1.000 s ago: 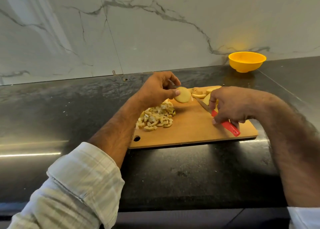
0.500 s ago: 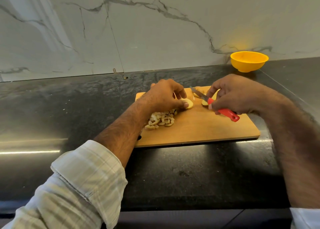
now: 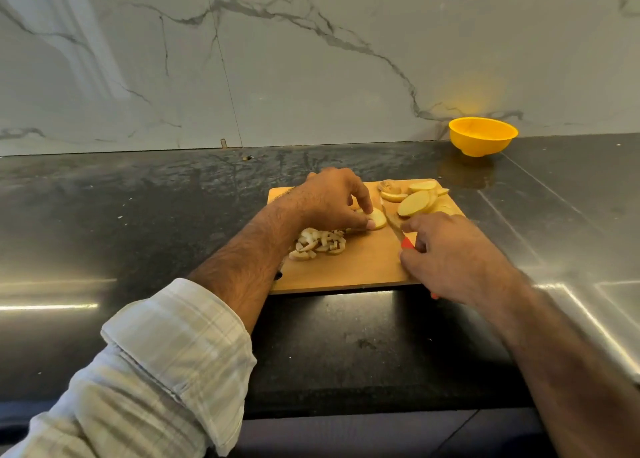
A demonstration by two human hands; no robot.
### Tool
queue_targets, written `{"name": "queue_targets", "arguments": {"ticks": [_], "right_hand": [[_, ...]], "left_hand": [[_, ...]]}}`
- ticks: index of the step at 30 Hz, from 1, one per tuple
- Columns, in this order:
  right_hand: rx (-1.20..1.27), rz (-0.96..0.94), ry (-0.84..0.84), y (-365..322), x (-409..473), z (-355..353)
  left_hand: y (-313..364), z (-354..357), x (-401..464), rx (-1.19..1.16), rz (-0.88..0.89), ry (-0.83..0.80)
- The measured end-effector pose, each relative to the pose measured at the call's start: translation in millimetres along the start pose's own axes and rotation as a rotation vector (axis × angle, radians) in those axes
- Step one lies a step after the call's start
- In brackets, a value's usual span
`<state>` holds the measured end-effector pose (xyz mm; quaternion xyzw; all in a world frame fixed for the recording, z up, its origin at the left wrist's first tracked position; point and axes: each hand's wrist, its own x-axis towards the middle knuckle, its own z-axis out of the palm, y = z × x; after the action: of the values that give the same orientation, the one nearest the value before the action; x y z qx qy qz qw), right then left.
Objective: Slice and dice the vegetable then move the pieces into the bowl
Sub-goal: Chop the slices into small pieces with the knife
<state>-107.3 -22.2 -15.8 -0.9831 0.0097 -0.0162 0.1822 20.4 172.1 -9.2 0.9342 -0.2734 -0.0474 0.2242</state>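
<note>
- Wooden cutting board (image 3: 360, 267) lay on a dark stone counter (image 3: 138, 215), against a marble-patterned wall (image 3: 311, 59).
- Left hand (image 3: 332, 198) pinned a single round potato slice (image 3: 379, 219) flat on the board, thumb and fingertips curled onto it.
- Right hand (image 3: 450, 253) gripped a knife (image 3: 403, 237) by its red handle; the handle was mostly hidden under the fingers, with a red tip showing below the hand. The blade pointed away from the person, its edge just beside the held slice on the right.
- Pile of diced potato pieces (image 3: 320, 243) sat on the board's left part, just below the left wrist.
- Uncut slices (image 3: 419, 199) lay overlapping at the board's far right corner, with a few peel-edged end pieces beside them.
- Yellow bowl (image 3: 483, 135) stood upright on the counter by the wall, well apart from the board to the far right. What showed of its inside held no potato.
- Left forearm wore a rolled, pale checked sleeve (image 3: 166, 364).
</note>
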Motion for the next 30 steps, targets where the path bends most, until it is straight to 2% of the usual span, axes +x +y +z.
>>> {"name": "queue_targets", "arguments": {"ticks": [8,30], "right_hand": [[-0.019,-0.004,0.012,-19.3,-14.5,3.7],[-0.029,0.048,-0.119,-30.9,16.3,-0.3]], "left_hand": [[0.7,3.0,0.7,0.117,0.031,0.011],[6.2,-1.6,-1.3,0.156,0.000,-0.035]]}}
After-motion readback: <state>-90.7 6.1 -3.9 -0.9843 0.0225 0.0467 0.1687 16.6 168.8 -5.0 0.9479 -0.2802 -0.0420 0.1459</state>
